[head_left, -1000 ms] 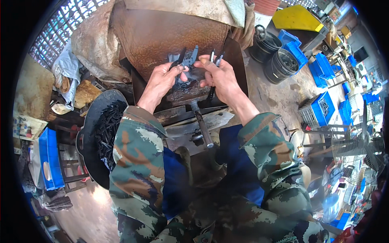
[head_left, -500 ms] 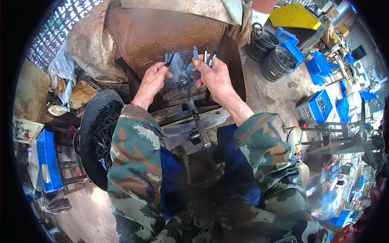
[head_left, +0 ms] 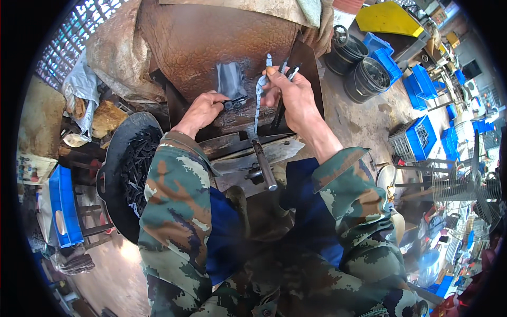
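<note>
My left hand (head_left: 203, 112) pinches a dark metal piece (head_left: 235, 102) that points right, just below a pale streaked patch (head_left: 230, 79) in a brown crusted surface. Fingers closed, my right hand (head_left: 300, 103) holds a long grey-blue metal piece (head_left: 258, 100) upright between thumb and forefinger. Its lower end reaches close to a metal rod (head_left: 262, 166) that juts toward me. Several more narrow dark pieces (head_left: 278, 113) stick out of the same hand, partly hidden by the fingers. The exact kind of these pieces cannot be made out.
On the left stands a large black basin (head_left: 117, 174) of dark metal strips, beside a blue crate (head_left: 64, 206). Black buckets (head_left: 364, 82) and blue crates (head_left: 414, 138) stand to the right, with a fan (head_left: 467, 190) farther over. Sacking (head_left: 119, 58) drapes the far side.
My left hand has lowered slightly, and its dark piece has tipped from upward to rightward. My right hand has shifted right and down, the grey-blue piece moving away from the pale patch.
</note>
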The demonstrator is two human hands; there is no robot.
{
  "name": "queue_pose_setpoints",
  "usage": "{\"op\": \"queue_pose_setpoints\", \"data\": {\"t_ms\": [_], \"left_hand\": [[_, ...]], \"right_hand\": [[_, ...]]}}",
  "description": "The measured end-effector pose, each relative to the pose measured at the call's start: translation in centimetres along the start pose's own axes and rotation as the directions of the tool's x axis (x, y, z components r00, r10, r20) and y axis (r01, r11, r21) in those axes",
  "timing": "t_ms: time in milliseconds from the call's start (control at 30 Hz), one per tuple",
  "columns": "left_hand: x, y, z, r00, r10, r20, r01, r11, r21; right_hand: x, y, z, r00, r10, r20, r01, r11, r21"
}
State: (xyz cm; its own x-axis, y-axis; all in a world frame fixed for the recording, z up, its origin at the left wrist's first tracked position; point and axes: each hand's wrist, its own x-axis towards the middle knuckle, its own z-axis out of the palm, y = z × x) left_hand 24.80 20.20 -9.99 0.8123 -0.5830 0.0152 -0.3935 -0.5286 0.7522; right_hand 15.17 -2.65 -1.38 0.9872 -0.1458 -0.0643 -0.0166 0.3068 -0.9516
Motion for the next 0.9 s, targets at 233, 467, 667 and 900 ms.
{"op": "queue_pose_setpoints", "data": {"t_ms": [233, 467, 667, 900], "left_hand": [[-0.6, 2.9, -0.4, 0.998, 0.034, -0.053, -0.017, 0.956, 0.293], [-1.2, 3.8, -1.4, 0.984, -0.11, -0.138, 0.139, 0.966, 0.217], [-1.6, 4.1, -2.1, 0.953, -0.13, -0.273, 0.189, 0.961, 0.203], [-1.7, 2.3, -2.4, 0.893, -0.373, -0.254, 0.428, 0.878, 0.215]], "right_hand": [[0.5, -0.7, -0.7, 0.994, 0.106, -0.019, -0.095, 0.947, 0.306], [-0.2, -1.5, -0.6, 0.977, 0.201, -0.066, -0.151, 0.88, 0.451], [-2.1, -1.1, -1.7, 0.996, 0.071, -0.05, -0.059, 0.978, 0.201], [-5.8, 1.1, -3.1, 0.957, -0.16, 0.242, 0.277, 0.747, -0.604]]}}
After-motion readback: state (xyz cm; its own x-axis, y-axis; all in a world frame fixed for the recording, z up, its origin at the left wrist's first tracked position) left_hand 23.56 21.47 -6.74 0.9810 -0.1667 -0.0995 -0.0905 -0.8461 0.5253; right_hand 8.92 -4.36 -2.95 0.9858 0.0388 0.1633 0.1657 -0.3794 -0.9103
